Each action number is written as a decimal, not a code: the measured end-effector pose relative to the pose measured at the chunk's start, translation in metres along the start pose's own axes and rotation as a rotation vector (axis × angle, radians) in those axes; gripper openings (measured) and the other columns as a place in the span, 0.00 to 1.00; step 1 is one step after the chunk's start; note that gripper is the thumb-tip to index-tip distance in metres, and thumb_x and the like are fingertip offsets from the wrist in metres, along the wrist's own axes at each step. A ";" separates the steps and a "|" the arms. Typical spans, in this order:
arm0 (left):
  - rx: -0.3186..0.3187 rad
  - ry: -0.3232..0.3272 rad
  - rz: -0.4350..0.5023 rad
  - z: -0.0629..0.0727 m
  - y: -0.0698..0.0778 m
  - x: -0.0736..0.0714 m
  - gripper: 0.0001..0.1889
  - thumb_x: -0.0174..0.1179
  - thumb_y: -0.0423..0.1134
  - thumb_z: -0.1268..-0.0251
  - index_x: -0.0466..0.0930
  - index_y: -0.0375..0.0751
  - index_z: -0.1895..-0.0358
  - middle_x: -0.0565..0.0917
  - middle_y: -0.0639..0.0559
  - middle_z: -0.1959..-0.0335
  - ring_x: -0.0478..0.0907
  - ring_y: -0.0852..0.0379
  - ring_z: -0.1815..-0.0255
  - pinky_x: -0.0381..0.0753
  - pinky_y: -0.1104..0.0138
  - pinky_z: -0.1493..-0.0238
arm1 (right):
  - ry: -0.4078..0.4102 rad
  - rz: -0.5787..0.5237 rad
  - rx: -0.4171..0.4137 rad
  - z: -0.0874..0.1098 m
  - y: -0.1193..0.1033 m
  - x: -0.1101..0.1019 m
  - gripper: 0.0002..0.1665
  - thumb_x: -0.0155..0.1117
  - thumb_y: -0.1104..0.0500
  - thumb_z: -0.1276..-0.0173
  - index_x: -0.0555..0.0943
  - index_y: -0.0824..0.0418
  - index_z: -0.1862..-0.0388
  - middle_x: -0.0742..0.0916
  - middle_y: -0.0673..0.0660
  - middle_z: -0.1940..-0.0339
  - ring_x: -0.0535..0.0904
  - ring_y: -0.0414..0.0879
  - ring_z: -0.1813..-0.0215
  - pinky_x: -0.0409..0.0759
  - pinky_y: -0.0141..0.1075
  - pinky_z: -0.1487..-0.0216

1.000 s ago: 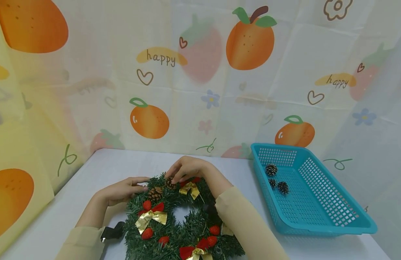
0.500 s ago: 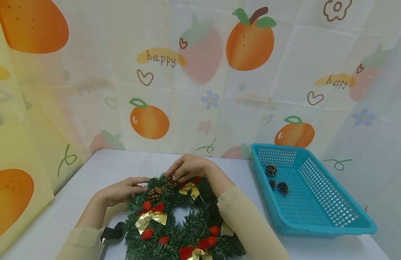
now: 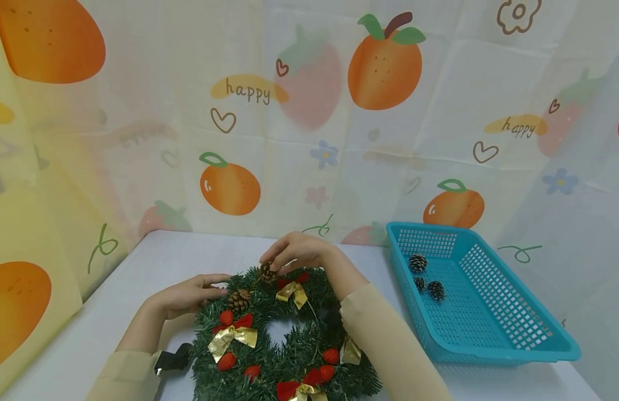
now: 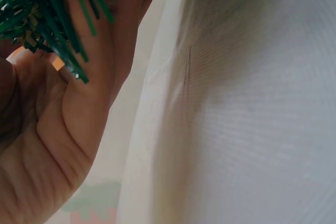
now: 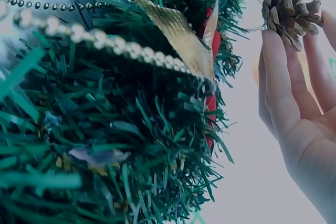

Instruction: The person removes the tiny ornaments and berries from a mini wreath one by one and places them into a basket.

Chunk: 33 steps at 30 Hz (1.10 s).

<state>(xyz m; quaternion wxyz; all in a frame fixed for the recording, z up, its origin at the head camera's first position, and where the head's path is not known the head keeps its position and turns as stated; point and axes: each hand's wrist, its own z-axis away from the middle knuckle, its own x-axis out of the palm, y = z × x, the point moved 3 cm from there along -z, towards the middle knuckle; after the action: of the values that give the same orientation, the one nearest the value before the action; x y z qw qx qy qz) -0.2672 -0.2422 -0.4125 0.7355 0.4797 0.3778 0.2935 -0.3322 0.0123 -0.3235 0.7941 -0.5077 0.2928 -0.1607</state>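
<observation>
A green tinsel wreath (image 3: pixel 295 357) with red and gold bows and red strawberry-like berries lies in front of me in the head view. My right hand (image 3: pixel 301 250) pinches a small brown pine cone (image 3: pixel 267 272) at the wreath's far edge. In the right wrist view that pine cone (image 5: pixel 290 15) stands off from the greenery, and a thin wire runs from it toward the wreath. Another pine cone (image 3: pixel 240 301) sits among the tinsel to its left. My left hand (image 3: pixel 186 295) grips the wreath's far left edge; tinsel strands cover part of its fingers (image 4: pixel 97 56).
A blue plastic basket (image 3: pixel 510 355) stands on the right of the white table (image 3: pixel 174 250), with several pine cones (image 3: pixel 436 290) at its left side. A fruit-printed cloth (image 3: pixel 309 167) hangs behind. A gold bead string (image 5: pixel 121 45) crosses the wreath.
My right hand has risen slightly and shifted right, lifting the pine cone away from the wreath. The left hand has stayed in place.
</observation>
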 end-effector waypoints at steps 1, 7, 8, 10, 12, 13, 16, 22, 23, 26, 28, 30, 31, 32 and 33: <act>-0.001 0.002 -0.002 0.000 0.000 0.000 0.37 0.53 0.48 0.24 0.50 0.36 0.21 0.59 0.23 0.26 0.55 0.64 0.81 0.64 0.72 0.76 | 0.000 -0.005 -0.001 0.001 0.000 -0.001 0.21 0.63 0.68 0.33 0.82 0.65 0.41 0.81 0.60 0.35 0.80 0.47 0.40 0.82 0.41 0.40; -0.001 -0.001 0.003 -0.001 -0.002 -0.002 0.37 0.53 0.48 0.24 0.49 0.36 0.21 0.59 0.23 0.26 0.55 0.64 0.81 0.62 0.72 0.77 | 0.011 -0.023 -0.012 0.008 -0.003 -0.007 0.22 0.63 0.69 0.33 0.81 0.65 0.40 0.80 0.60 0.33 0.80 0.47 0.42 0.81 0.41 0.39; -0.002 -0.002 0.007 -0.001 -0.002 -0.002 0.37 0.53 0.48 0.24 0.49 0.36 0.21 0.58 0.23 0.26 0.55 0.64 0.81 0.62 0.72 0.77 | 0.012 -0.027 -0.015 0.008 -0.003 -0.008 0.22 0.63 0.69 0.33 0.80 0.65 0.40 0.80 0.60 0.33 0.80 0.47 0.42 0.81 0.41 0.39; -0.003 -0.005 0.011 -0.001 -0.002 -0.002 0.38 0.53 0.48 0.24 0.49 0.36 0.21 0.57 0.22 0.25 0.55 0.64 0.81 0.62 0.72 0.77 | 0.018 -0.036 -0.020 0.010 -0.004 -0.011 0.22 0.63 0.69 0.33 0.80 0.65 0.39 0.80 0.60 0.32 0.79 0.48 0.42 0.81 0.41 0.39; -0.003 -0.006 0.015 -0.001 -0.002 -0.002 0.38 0.53 0.48 0.25 0.49 0.36 0.21 0.57 0.22 0.25 0.55 0.64 0.81 0.61 0.71 0.76 | 0.022 -0.048 -0.022 0.011 -0.004 -0.013 0.22 0.63 0.69 0.33 0.80 0.66 0.39 0.79 0.60 0.32 0.79 0.48 0.41 0.81 0.41 0.39; -0.002 -0.006 0.017 -0.001 -0.002 -0.002 0.38 0.53 0.48 0.25 0.49 0.36 0.21 0.57 0.22 0.26 0.55 0.64 0.81 0.61 0.71 0.76 | 0.025 -0.053 -0.023 0.012 -0.004 -0.014 0.22 0.63 0.69 0.33 0.80 0.66 0.39 0.79 0.60 0.32 0.79 0.49 0.40 0.81 0.41 0.39; 0.002 -0.004 0.011 -0.001 -0.002 -0.002 0.38 0.53 0.48 0.24 0.49 0.36 0.21 0.58 0.22 0.26 0.54 0.64 0.81 0.61 0.72 0.77 | 0.034 -0.059 -0.019 0.013 -0.003 -0.018 0.22 0.63 0.69 0.33 0.80 0.65 0.39 0.78 0.60 0.31 0.78 0.49 0.37 0.81 0.41 0.38; 0.006 -0.004 0.007 0.000 -0.002 -0.001 0.38 0.53 0.48 0.24 0.48 0.34 0.21 0.59 0.22 0.26 0.55 0.64 0.81 0.62 0.72 0.77 | 0.050 -0.057 -0.019 0.016 -0.003 -0.023 0.22 0.62 0.69 0.33 0.80 0.66 0.39 0.78 0.60 0.31 0.76 0.51 0.34 0.80 0.42 0.37; 0.006 -0.004 0.008 0.000 -0.002 -0.001 0.38 0.53 0.48 0.24 0.48 0.34 0.21 0.59 0.22 0.26 0.55 0.64 0.81 0.62 0.72 0.76 | 0.052 -0.056 -0.020 0.017 -0.003 -0.024 0.22 0.62 0.69 0.33 0.80 0.66 0.39 0.78 0.60 0.30 0.76 0.51 0.34 0.79 0.42 0.36; 0.008 -0.004 0.007 -0.001 -0.003 -0.002 0.38 0.53 0.47 0.24 0.48 0.34 0.21 0.61 0.24 0.27 0.55 0.64 0.81 0.62 0.72 0.77 | 0.062 -0.062 -0.024 0.020 -0.003 -0.028 0.23 0.62 0.69 0.33 0.79 0.66 0.38 0.77 0.60 0.30 0.75 0.51 0.33 0.79 0.42 0.36; 0.008 -0.005 0.009 -0.001 -0.003 -0.002 0.38 0.53 0.47 0.24 0.48 0.34 0.21 0.60 0.23 0.27 0.55 0.64 0.81 0.62 0.72 0.77 | 0.069 -0.065 -0.026 0.022 -0.003 -0.031 0.23 0.62 0.69 0.33 0.79 0.66 0.38 0.77 0.60 0.30 0.74 0.52 0.31 0.79 0.43 0.36; 0.007 -0.005 0.008 -0.001 -0.003 -0.002 0.38 0.53 0.47 0.24 0.48 0.34 0.21 0.59 0.22 0.27 0.55 0.64 0.81 0.62 0.72 0.77 | 0.074 -0.064 -0.028 0.024 -0.003 -0.034 0.23 0.61 0.69 0.32 0.79 0.66 0.38 0.77 0.60 0.29 0.72 0.53 0.29 0.79 0.43 0.36; 0.008 -0.006 0.009 -0.001 -0.003 -0.002 0.38 0.53 0.47 0.24 0.48 0.34 0.21 0.58 0.22 0.26 0.55 0.64 0.81 0.62 0.72 0.77 | 0.076 -0.064 -0.027 0.026 -0.003 -0.035 0.23 0.61 0.69 0.32 0.79 0.66 0.37 0.77 0.60 0.29 0.72 0.54 0.29 0.79 0.43 0.36; 0.007 -0.006 0.011 -0.001 -0.002 -0.002 0.38 0.53 0.47 0.24 0.48 0.34 0.21 0.57 0.21 0.26 0.55 0.64 0.82 0.62 0.72 0.77 | 0.078 -0.064 -0.024 0.027 -0.003 -0.037 0.23 0.61 0.69 0.32 0.78 0.66 0.37 0.76 0.60 0.29 0.72 0.54 0.28 0.79 0.43 0.36; 0.007 -0.008 0.012 -0.001 -0.002 -0.001 0.38 0.53 0.47 0.24 0.48 0.34 0.21 0.56 0.21 0.26 0.55 0.64 0.82 0.62 0.72 0.77 | 0.080 -0.064 -0.023 0.028 -0.003 -0.038 0.23 0.61 0.69 0.32 0.78 0.66 0.37 0.76 0.60 0.29 0.71 0.55 0.28 0.79 0.42 0.36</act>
<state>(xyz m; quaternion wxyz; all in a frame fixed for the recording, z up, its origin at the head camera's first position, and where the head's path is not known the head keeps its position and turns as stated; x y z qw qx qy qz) -0.2683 -0.2437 -0.4141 0.7335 0.4859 0.3730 0.2946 -0.3441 0.0521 -0.3010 0.7703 -0.5191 0.3097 -0.2031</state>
